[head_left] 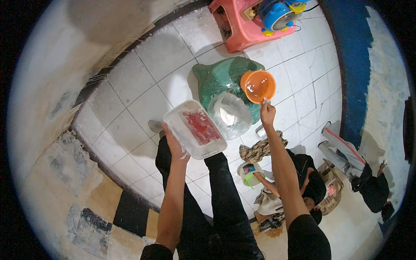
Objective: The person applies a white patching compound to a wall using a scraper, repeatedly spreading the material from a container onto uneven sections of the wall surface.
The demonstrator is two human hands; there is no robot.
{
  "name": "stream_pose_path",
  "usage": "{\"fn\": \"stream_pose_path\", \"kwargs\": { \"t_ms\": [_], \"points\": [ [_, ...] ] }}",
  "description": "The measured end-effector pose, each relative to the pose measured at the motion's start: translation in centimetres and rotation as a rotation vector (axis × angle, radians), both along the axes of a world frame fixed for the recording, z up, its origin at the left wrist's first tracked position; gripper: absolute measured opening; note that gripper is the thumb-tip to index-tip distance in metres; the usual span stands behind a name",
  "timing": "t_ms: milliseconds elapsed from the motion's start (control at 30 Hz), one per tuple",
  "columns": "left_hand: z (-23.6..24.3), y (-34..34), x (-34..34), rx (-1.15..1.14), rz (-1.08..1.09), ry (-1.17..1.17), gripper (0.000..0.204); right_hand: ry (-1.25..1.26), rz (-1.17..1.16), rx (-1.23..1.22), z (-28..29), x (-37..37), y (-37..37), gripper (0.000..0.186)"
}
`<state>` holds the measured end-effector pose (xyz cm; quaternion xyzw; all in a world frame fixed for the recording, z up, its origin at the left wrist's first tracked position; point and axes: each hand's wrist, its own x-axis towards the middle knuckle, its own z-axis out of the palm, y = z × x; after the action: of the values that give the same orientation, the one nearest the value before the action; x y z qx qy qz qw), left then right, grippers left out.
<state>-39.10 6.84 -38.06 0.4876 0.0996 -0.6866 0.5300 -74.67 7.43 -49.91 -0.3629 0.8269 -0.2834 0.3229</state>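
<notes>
Tile floor (pixel 130 93), white w/ dark grout, btwn worn walls: L one scuffed cream, R one blue (pixel 357 65) & peeling. Pink plastic stool (pixel 236 28) at far end w/ small blue fan (pixel 269 19) on it. Green sack (pixel 208 82) mid-floor, clear plastic bag (pixel 238 117) at its near side. Co-worker (pixel 316 177) in black top, lower R

Both arms reach fwd from lower edge. L hand (pixel 175 145) grips near-left side of translucent rect. tub (pixel 179 123), held diagonally just L of bag; red patch inside, can't tell if contents or base. R arm nearly straight, R hand (pixel 268 113) closed on handle of orange dipper (pixel 245 89), held above sack's R edge
</notes>
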Motion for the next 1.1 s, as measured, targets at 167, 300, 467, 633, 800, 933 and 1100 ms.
{"fn": "stream_pose_path", "kwargs": {
  "t_ms": [167,300,467,633,800,933,1100],
  "points": [
    [-0.5,2.5,2.9,-0.044,0.007,0.049,0.069,0.079,0.032,0.064,-3.6,-1.1,2.1,0.061],
    [0.0,3.0,3.1,0.008,0.053,-0.03,0.067,-0.015,0.021,0.096,-3.9,-0.9,3.3,0.06],
    [1.2,4.5,3.1,0.072,0.036,0.034,0.068,-0.132,0.027,0.187,-3.0,-1.4,3.6,0.057],
    [3.5,4.3,2.0,0.057,0.043,0.043,0.067,-0.046,0.098,0.096,0.3,-1.9,4.8,0.048],
    [9.9,2.4,2.2,-0.049,0.031,0.087,0.07,0.198,0.061,0.03,9.4,0.9,4.4,0.02],
    [18.0,0.6,2.8,-0.147,0.012,0.121,0.068,-0.191,0.099,-0.08,25.6,7.5,1.2,0.018],
    [28.7,-2.1,2.5,-0.23,0.013,0.122,0.072,-0.19,0.421,-0.345,48.6,19.7,-2.9,0.032]
  ]
}}
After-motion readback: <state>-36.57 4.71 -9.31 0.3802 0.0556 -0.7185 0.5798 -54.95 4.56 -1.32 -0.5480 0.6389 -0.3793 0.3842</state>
